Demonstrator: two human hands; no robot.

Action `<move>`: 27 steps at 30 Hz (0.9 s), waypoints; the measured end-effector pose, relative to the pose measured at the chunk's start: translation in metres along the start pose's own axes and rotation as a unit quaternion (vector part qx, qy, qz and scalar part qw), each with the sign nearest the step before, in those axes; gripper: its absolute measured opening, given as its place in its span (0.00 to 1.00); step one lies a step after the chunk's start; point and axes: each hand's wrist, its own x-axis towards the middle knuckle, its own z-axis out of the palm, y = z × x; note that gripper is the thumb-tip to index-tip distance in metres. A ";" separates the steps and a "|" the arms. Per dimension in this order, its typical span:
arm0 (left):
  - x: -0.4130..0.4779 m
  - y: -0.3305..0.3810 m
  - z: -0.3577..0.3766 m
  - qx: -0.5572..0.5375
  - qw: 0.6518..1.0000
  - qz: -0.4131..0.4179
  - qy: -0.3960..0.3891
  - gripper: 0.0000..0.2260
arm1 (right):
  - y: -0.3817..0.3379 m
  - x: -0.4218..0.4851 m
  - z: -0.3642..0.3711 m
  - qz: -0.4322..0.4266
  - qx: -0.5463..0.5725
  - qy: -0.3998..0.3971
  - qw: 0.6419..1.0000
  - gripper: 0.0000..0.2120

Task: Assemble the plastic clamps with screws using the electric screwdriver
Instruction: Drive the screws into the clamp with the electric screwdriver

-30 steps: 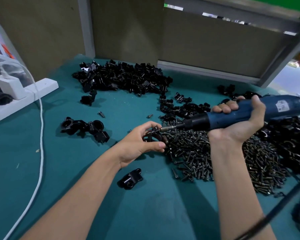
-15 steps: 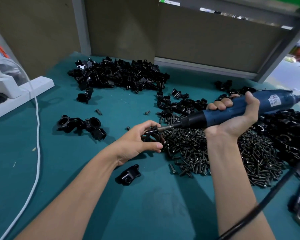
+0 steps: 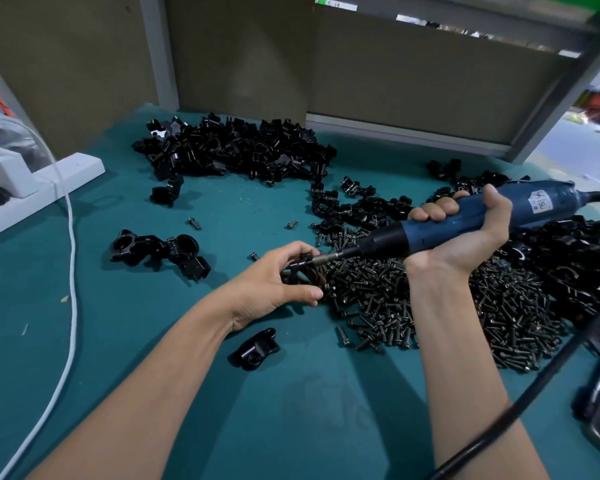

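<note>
Beside screw pile [image 3: 430,306], clamp [image 3: 300,271] pinched in left hand [image 3: 274,289]

Teal-covered table [image 3: 125,341] stands against drab brown partition panels [image 3: 413,81] in grey framing.

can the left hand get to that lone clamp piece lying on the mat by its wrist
Probably yes: the loose piece lies on bare mat just below the left hand, nothing over it. But that hand is holding the clamp against the screwdriver, so it must let go first.
</note>
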 end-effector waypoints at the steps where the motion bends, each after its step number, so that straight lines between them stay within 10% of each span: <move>1: 0.000 0.000 0.000 0.000 1.000 0.000 -0.001 0.16 | 0.000 0.000 0.000 0.000 0.001 0.001 1.000 0.12; 27: 0.000 0.003 -0.001 -0.007 1.000 -0.008 -0.004 0.15 | 0.003 -0.002 0.001 0.007 0.005 0.008 1.000 0.12</move>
